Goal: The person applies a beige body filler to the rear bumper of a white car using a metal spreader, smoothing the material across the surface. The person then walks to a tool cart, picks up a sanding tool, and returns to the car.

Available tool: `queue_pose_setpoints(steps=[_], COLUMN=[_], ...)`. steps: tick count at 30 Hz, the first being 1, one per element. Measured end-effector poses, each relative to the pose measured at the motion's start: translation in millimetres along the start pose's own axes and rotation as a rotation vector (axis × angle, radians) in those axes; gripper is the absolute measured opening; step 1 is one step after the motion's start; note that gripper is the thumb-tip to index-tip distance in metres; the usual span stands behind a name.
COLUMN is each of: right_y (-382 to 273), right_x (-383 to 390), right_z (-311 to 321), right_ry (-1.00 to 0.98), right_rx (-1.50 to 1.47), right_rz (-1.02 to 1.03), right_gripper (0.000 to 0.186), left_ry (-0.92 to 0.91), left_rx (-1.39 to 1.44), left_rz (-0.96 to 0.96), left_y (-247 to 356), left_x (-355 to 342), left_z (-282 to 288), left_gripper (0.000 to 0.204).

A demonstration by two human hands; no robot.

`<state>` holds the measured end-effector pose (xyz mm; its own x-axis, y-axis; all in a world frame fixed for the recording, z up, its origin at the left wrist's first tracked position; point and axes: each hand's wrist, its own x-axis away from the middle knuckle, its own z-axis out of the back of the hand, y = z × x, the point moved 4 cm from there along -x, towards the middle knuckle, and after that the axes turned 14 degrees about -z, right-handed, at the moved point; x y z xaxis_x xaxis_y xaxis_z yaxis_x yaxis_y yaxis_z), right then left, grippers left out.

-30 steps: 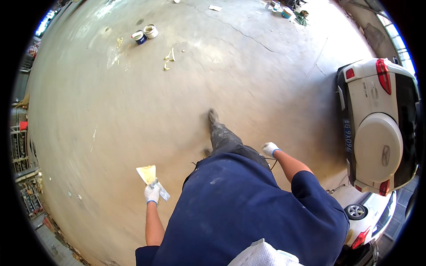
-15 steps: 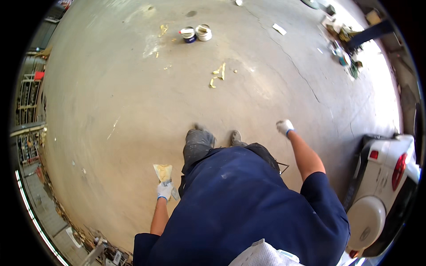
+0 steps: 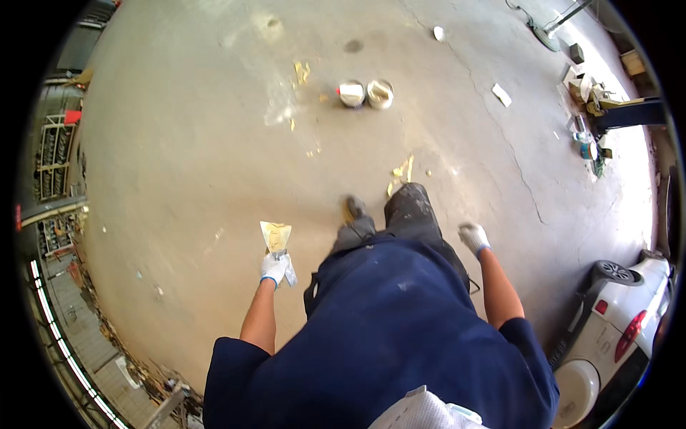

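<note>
My left hand [image 3: 273, 269], in a white glove with a blue cuff, is closed around a putty knife [image 3: 276, 236]. The wide blade points away from me and has yellowish paste smeared over it. A grey flat piece [image 3: 291, 274] juts out beside that hand; its kind is unclear. Off to my right, my right hand [image 3: 473, 237] wears a similar glove and hangs above the floor, fingers curled in with nothing seen in them. Ahead on the floor two round tins [image 3: 351, 94] stand side by side, each with a light flat piece across its top.
Yellow scraps [image 3: 404, 170] lie on the concrete floor [image 3: 193, 164] by my forward leg. A white car [image 3: 614, 314] stands close on the right. Far right, a blue lift arm [image 3: 632, 114] sits among clutter. Shelving [image 3: 56, 161] lines the left side.
I have stepped forward, my right leg now ahead of my left. The left hand has risen forward with the putty knife, and the right hand has come back slightly. Tins and scraps appear shifted rightward and nearer.
</note>
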<state>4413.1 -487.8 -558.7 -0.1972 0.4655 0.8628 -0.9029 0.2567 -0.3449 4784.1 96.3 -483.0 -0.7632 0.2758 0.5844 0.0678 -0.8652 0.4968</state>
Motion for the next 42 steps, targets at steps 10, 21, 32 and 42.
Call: queue_pose_setpoints(steps=[10,21,32,42], right_y=[-53.3,-472.0,-385.8,-439.7], right_x=[-180.2,-187.7,-167.2,-137.3], right_z=[35.1,149.0,-11.6,-14.2], right_ry=[-0.035,0.181,0.038,0.076], right_rx=[1.062,-0.373,-0.375,-0.473], right_rz=[0.007,0.169,-0.615,-0.341], right_gripper=[0.022,0.032,0.026,0.032], left_ry=[0.503,0.375,-0.055,0.066], left_rx=[0.067,-0.470,0.818,0.554], left_rz=[-0.271,-0.379,-0.417,-0.287], left_y=[244.0,400.1,605.1,604.0], left_x=[-273.4,-397.0,-676.9,-688.6], left_z=[84.3,143.1,198.2,185.1], left_gripper=[0.028,0.032,0.028,0.031])
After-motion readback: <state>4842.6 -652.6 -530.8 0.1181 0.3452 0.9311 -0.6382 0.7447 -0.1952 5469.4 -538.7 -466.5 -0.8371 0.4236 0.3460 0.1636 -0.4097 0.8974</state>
